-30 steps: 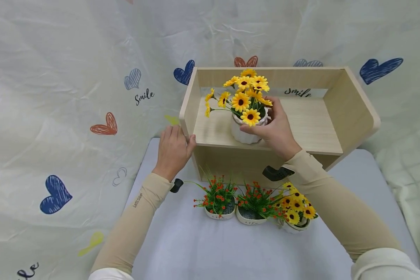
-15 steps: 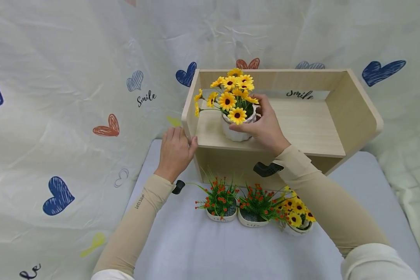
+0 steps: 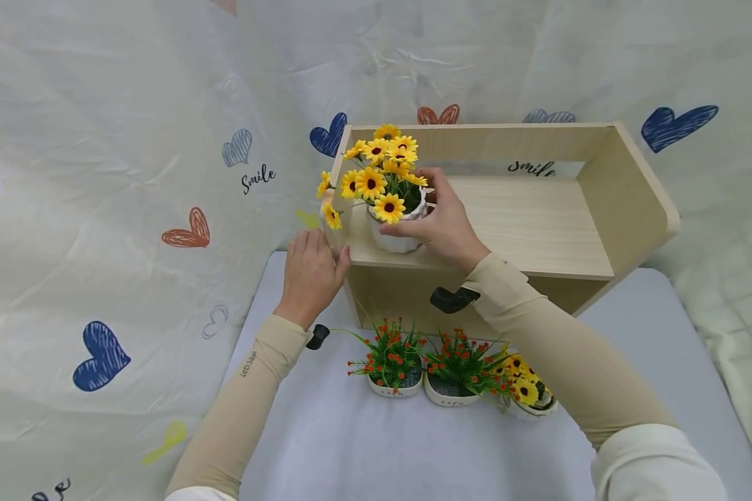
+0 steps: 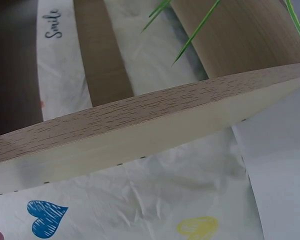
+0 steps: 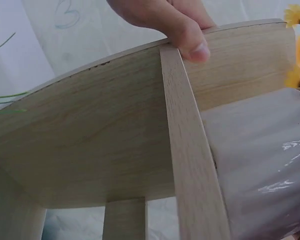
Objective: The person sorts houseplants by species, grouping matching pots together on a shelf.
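My right hand (image 3: 445,226) grips a white flowerpot (image 3: 393,238) with yellow artificial sunflowers (image 3: 371,184), thumb in front and fingers behind. The pot is upright at the left end of the wooden shelf's upper board (image 3: 533,236); I cannot tell whether its base touches the board. Some blossoms overlap the left side panel. My left hand (image 3: 311,275) holds that panel's front edge. In the right wrist view, the left thumb (image 5: 197,50) hooks over the panel beside the glossy pot (image 5: 260,160). The left wrist view shows the panel edge (image 4: 150,107), with only fingertips at the left border.
Two oval pots of red-flowered plants, left (image 3: 393,391) and right (image 3: 449,400), stand before the shelf on the pale tabletop (image 3: 413,459). A second sunflower pot (image 3: 529,410) is beside them, partly under the right forearm. A heart-printed curtain (image 3: 131,104) hangs behind.
My right hand has moved the sunflower pot leftward along the upper board, toward the left side panel. The left hand has stayed on the panel.
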`<state>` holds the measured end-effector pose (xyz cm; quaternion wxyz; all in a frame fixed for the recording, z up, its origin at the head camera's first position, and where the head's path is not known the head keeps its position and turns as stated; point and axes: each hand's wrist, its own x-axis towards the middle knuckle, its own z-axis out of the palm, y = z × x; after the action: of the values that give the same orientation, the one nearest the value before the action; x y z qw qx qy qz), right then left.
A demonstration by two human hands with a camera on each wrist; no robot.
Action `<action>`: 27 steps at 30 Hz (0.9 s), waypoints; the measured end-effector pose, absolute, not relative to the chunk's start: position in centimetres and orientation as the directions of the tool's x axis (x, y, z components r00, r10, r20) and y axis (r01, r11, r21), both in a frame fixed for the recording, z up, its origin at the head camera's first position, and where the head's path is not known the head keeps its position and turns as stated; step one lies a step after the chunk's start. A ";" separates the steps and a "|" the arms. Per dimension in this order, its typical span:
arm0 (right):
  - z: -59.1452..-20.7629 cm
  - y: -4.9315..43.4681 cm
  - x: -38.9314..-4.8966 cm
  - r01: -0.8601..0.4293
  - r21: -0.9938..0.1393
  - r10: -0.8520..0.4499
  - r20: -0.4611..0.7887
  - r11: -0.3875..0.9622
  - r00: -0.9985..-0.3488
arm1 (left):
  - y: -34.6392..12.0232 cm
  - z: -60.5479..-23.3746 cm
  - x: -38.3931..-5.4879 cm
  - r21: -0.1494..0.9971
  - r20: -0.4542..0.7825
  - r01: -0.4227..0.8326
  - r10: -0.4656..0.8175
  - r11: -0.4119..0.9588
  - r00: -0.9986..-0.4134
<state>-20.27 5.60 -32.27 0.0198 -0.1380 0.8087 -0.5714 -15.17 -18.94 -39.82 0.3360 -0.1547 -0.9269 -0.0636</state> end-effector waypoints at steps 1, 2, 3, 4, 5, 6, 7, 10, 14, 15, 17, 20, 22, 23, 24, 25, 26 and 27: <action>-32.3 5.5 -20.2 -0.193 -0.932 -0.244 0.119 0.307 -0.962 | -18.9 -39.8 -15.2 0.015 0.645 0.332 0.245 0.943 -0.724; -32.3 5.5 -20.2 -0.186 -0.934 -0.241 0.114 0.304 -0.964 | -18.9 -39.8 -15.2 0.014 0.646 0.336 0.248 0.942 -0.722; -32.3 5.5 -20.1 -0.179 -0.936 -0.237 0.108 0.302 -0.965 | -18.8 -39.8 -15.1 0.012 0.647 0.339 0.251 0.941 -0.720; -32.3 5.5 -20.1 -0.172 -0.938 -0.235 0.102 0.300 -0.967 | -18.8 -39.8 -15.1 0.013 0.648 0.341 0.252 0.940 -0.718; -32.3 5.5 -20.0 -0.167 -0.940 -0.235 0.098 0.297 -0.967 | -18.8 -39.8 -15.1 0.016 0.650 0.346 0.253 0.938 -0.716; -32.3 5.5 -20.0 -0.165 -0.942 -0.235 0.096 0.294 -0.967 | -18.7 -39.7 -15.1 0.016 0.649 0.345 0.252 0.939 -0.718; -32.3 5.5 -19.9 -0.164 -0.942 -0.239 0.094 0.292 -0.966 | -18.7 -39.7 -15.1 0.019 0.646 0.344 0.251 0.939 -0.721; -32.2 5.6 -19.7 -0.163 -0.938 -0.243 0.089 0.306 -0.966 | -18.6 -39.7 -15.0 0.024 0.639 0.342 0.248 0.939 -0.728; -32.2 6.0 -19.4 -0.176 -0.923 -0.231 0.099 0.341 -0.968 | -18.4 -39.6 -14.9 0.023 0.635 0.345 0.253 0.938 -0.730; -32.2 6.2 -19.3 -0.178 -0.920 -0.228 0.101 0.348 -0.968 | -18.4 -39.6 -14.9 0.021 0.637 0.347 0.255 0.938 -0.727; -32.2 6.7 -19.1 -0.181 -0.920 -0.224 0.106 0.348 -0.969 | -18.4 -39.6 -14.8 0.020 0.642 0.349 0.256 0.937 -0.723; -32.1 7.8 -18.6 -0.186 -0.924 -0.214 0.118 0.333 -0.970 | -18.4 -39.6 -14.9 0.017 0.639 0.346 0.256 0.938 -0.725; -32.0 8.7 -18.3 -0.191 -0.924 -0.202 0.129 0.332 -0.971 | -18.5 -39.7 -14.9 0.021 0.636 0.345 0.254 0.938 -0.729; -32.0 9.2 -18.1 -0.194 -0.924 -0.195 0.135 0.330 -0.971 | -18.6 -39.7 -15.0 0.022 0.631 0.343 0.253 0.939 -0.733; -31.9 9.8 -17.9 -0.196 -0.923 -0.187 0.139 0.332 -0.973 | -18.7 -39.7 -15.0 0.024 0.629 0.341 0.251 0.940 -0.735; -31.9 10.3 -17.6 -0.194 -0.921 -0.179 0.140 0.336 -0.974 | -18.7 -39.8 -15.0 0.027 0.628 0.339 0.248 0.940 -0.738; -31.9 10.8 -17.4 -0.194 -0.920 -0.171 0.142 0.341 -0.975 | -18.8 -39.8 -15.0 0.030 0.627 0.338 0.246 0.941 -0.739; -31.8 11.3 -17.1 -0.192 -0.918 -0.164 0.142 0.347 -0.976 | -18.9 -39.8 -15.0 0.031 0.627 0.338 0.245 0.941 -0.739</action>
<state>-17.10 11.29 -31.85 -0.0126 -0.1086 0.8206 -0.5609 -15.03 -18.89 -39.79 0.3251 -0.1567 -0.9299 -0.0713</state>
